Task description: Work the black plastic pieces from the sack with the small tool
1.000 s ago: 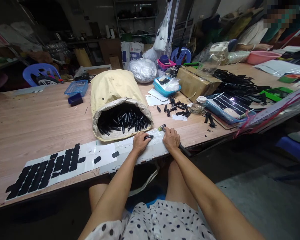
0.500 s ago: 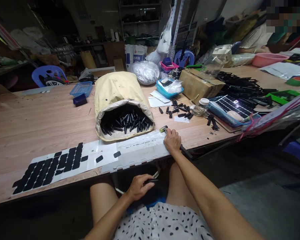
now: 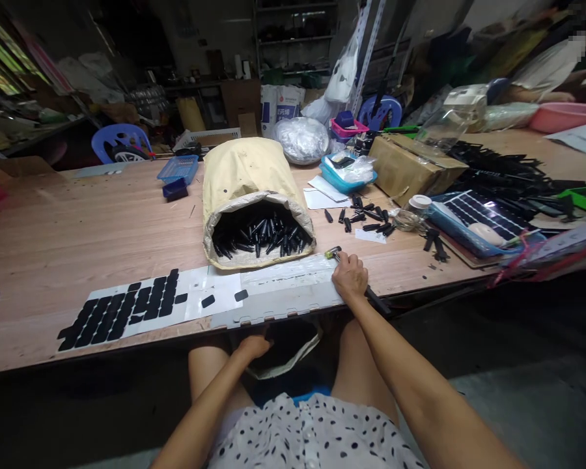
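Observation:
My right hand (image 3: 350,277) rests at the table's front edge, closed around a small hammer (image 3: 378,303) with a yellow-tipped head and a black handle. Below the edge, my left hand (image 3: 254,346) reaches into the dark mouth of a pale-rimmed bag (image 3: 293,363) between my knees; its fingers are hidden. On the table in front lies a cream sack (image 3: 249,166) on its side, its opening toward me and full of black tapered pieces (image 3: 268,234). A grey board (image 3: 273,303) lies along the edge, left of my right hand.
Black rounded stickers (image 3: 112,319) on white sheets lie at the front left. Loose black pieces (image 3: 366,212), a cardboard box (image 3: 413,169) and blue baskets (image 3: 178,169) stand farther back. A blue tray (image 3: 469,228) with a dark striped packet is at right.
My left hand has gone from above my lap, where it held a small dark piece, into the bag under the table edge. My right hand still grips the hammer. The view has turned left.

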`<state>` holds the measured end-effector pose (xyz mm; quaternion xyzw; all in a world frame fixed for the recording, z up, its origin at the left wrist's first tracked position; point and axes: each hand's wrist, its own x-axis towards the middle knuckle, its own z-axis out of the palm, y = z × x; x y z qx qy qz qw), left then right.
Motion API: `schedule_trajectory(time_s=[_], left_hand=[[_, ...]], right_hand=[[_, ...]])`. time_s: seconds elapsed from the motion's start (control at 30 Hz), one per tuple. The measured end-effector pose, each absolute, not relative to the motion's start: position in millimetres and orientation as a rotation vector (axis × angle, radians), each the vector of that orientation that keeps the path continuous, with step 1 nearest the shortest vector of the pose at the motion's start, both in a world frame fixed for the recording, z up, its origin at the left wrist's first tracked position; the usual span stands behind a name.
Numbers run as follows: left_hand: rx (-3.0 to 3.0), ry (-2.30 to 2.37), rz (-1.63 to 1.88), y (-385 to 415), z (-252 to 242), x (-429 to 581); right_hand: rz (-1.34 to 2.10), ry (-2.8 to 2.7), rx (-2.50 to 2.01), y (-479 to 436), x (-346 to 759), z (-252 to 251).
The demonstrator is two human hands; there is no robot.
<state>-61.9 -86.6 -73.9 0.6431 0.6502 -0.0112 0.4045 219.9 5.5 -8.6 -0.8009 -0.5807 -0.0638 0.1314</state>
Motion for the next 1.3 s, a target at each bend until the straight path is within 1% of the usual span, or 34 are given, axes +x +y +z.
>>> schedule_trajectory(time_s=[0.1,0.17,0.2,0.27,0.37,0.43,0.53,0.63,0.8,0.87,0.93,1.03,1.1,1.2,1.3], left_hand=[[1.492,1.175,-0.283,-83,-27,-62],[1.413,0.920,-0.288,-66,8,-64],[1.413,0.890,-0.223,-53,24,-66],[1.512,1.032,-0.004,-21,49,-71],[1.785,1.606,0.324,34,70,-78],[1.865,1.945,0.358,63,73,-79],[1.802,2.211,0.193,88,70,-77],[1.742,2.323,0.088,94,63,-69],[1.645,2.394,0.059,91,58,-62],[1.586,2.415,0.082,87,60,-66],[1.564,2.433,0.181,79,61,-71],[1.658,2.333,0.479,61,61,-67],[1.770,2.107,0.644,48,57,-51],[1.916,1.754,0.682,33,45,-11],[2.031,1.632,0.625,25,28,25]], right_hand=[[-0.199,-1.684,-2.320,5,222,-11],[-0.209,-1.685,-2.309,5,223,-12],[-0.216,-1.683,-2.301,5,223,-13],[-0.229,-1.677,-2.288,5,224,-14],[-0.227,-1.676,-2.285,5,224,-15],[-0.223,-1.676,-2.286,5,223,-14],[-0.216,-1.679,-2.289,4,222,-13],[-0.194,-1.683,-2.305,4,220,-12],[-0.187,-1.679,-2.319,4,218,-9],[-0.179,-1.677,-2.323,4,217,-8],[-0.173,-1.678,-2.323,4,217,-8],[-0.170,-1.677,-2.325,5,216,-9],[-0.167,-1.673,-2.333,5,216,-9],[-0.170,-1.672,-2.330,5,216,-9],[-0.161,-1.681,-2.328,4,216,-8]])
